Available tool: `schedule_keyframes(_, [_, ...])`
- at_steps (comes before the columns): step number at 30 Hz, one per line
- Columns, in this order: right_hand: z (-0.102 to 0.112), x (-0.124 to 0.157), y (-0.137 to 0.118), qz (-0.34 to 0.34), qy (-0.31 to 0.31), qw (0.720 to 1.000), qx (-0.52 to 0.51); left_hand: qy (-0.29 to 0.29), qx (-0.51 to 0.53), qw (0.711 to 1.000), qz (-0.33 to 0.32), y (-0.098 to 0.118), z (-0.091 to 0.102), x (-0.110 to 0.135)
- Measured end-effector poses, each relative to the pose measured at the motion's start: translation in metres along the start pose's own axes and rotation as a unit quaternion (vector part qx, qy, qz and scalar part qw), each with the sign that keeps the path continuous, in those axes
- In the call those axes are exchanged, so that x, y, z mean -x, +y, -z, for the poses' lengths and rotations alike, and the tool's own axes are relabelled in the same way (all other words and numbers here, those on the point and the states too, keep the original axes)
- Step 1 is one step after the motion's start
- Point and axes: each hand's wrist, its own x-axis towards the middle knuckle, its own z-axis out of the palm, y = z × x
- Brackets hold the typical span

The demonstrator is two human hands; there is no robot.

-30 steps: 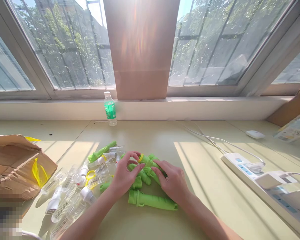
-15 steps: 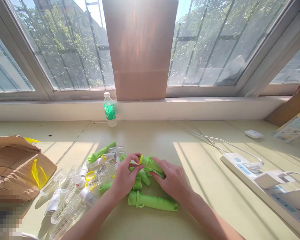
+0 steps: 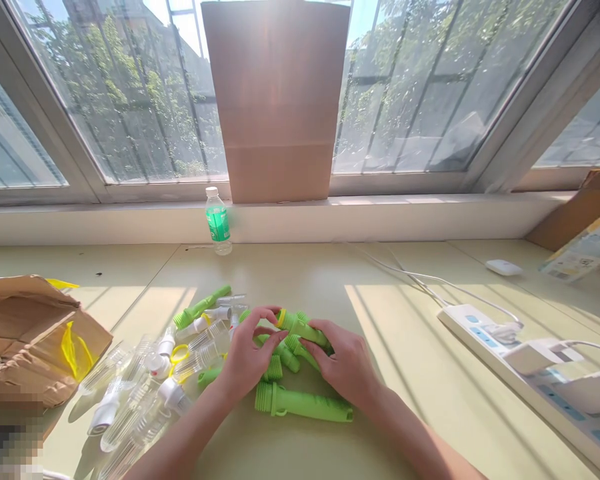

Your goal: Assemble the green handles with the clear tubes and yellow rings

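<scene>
My right hand (image 3: 347,360) grips a green plastic flashlight-like tube (image 3: 303,327) by its right part, thumb below and fingers on top. At the tube's left end sits a yellow ring (image 3: 281,319), which the closed thumb and fingers of my left hand (image 3: 250,350) pinch. Whether the ring is fully seated I cannot tell. Under and around my hands lie several more green tubes with threaded ends, one large green tube (image 3: 305,404) nearest me. Left of my left wrist is a pile of clear ribbed tubes (image 3: 130,413), white-collared parts (image 3: 171,392) and loose yellow rings (image 3: 180,353).
A torn cardboard box (image 3: 40,333) with yellow film stands at the left. A bottle with a green label (image 3: 219,223) is at the back by the sill. On the right run a power strip (image 3: 525,373) with plugs and white cables (image 3: 430,277); a small white case (image 3: 503,267) lies behind.
The held green tube has turned or shifted slightly in my right hand, whose fingers have moved a little along it. My left hand stays at the yellow ring. The view has shifted slightly.
</scene>
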Motion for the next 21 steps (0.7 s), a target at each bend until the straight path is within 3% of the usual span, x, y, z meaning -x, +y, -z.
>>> schedule_keyframes(7, [0.002, -0.0018, -0.0002, 0.004, 0.001, 1.0, -0.013, 0.003, 0.004, 1.0, -0.003, 0.0011, -0.0002, -0.0018])
schedule_keyframes(21, [-0.0033, 0.0019, 0.001, -0.016, -0.001, 1.0, -0.021, 0.018, -0.094, 0.993, -0.072, -0.0046, 0.0008, -0.0007])
